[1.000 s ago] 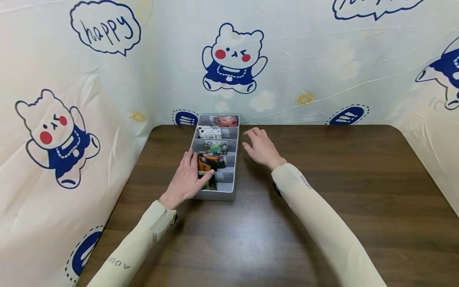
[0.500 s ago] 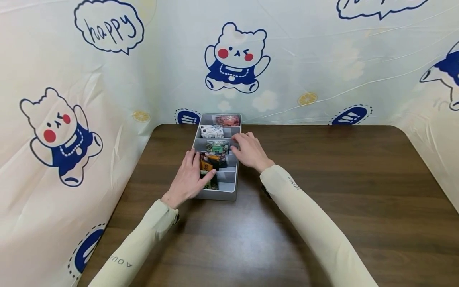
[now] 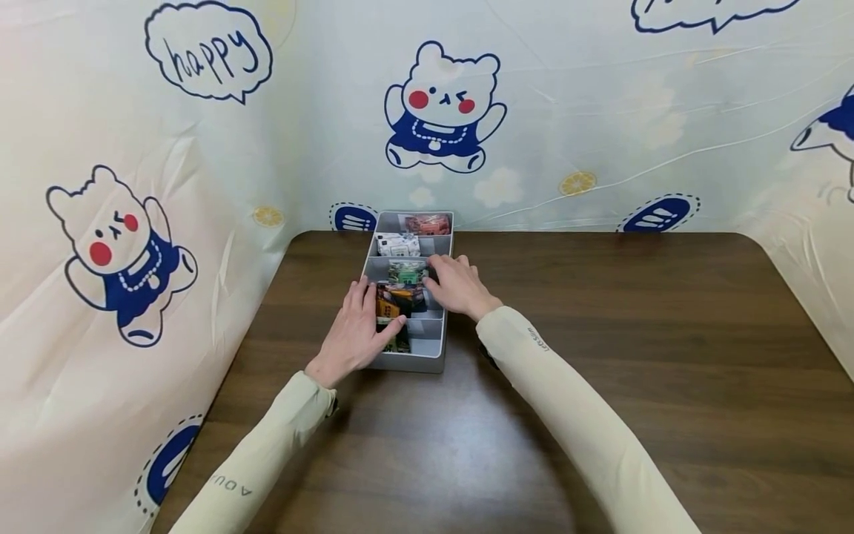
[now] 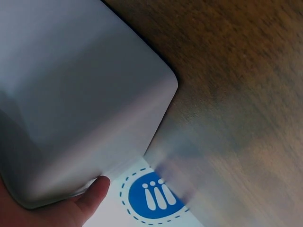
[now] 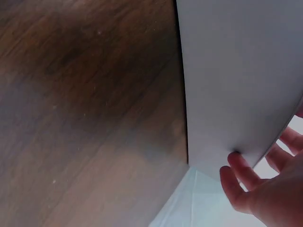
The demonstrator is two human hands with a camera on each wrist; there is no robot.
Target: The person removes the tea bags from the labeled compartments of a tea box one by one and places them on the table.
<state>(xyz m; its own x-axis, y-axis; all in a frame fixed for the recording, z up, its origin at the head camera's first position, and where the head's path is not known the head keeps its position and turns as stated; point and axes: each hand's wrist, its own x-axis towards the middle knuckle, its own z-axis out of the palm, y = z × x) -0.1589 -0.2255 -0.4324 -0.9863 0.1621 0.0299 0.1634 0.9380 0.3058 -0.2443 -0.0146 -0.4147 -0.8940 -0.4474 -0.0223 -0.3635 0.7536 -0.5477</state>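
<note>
A long grey divided box point(image 3: 410, 362) stands on the table with small packets in its compartments. My left hand point(image 3: 348, 330) lies along its front left side, fingers extended at the left rim and thumb reaching over the front compartment. My right hand point(image 3: 460, 285) reaches over the right rim, thumb and forefinger apart beside a green packet point(image 3: 405, 271) in the middle compartment. In the right wrist view, two fingertips point(image 5: 236, 163) lie against the box's outer wall. An orange and black packet point(image 3: 395, 300) and a dark green packet point(image 3: 400, 341), partly behind my left hand, lie nearer me.
A white packet point(image 3: 398, 245) and a red packet point(image 3: 428, 224) lie in the far compartments. The brown wooden table point(image 3: 600, 319) extends widely to the right. A printed cloth point(image 3: 547, 81) hangs behind the table and along its left side.
My right hand has moved left from beside the box to over its right rim, at the green packet. My left hand has stayed on the box. The head view has shifted slightly.
</note>
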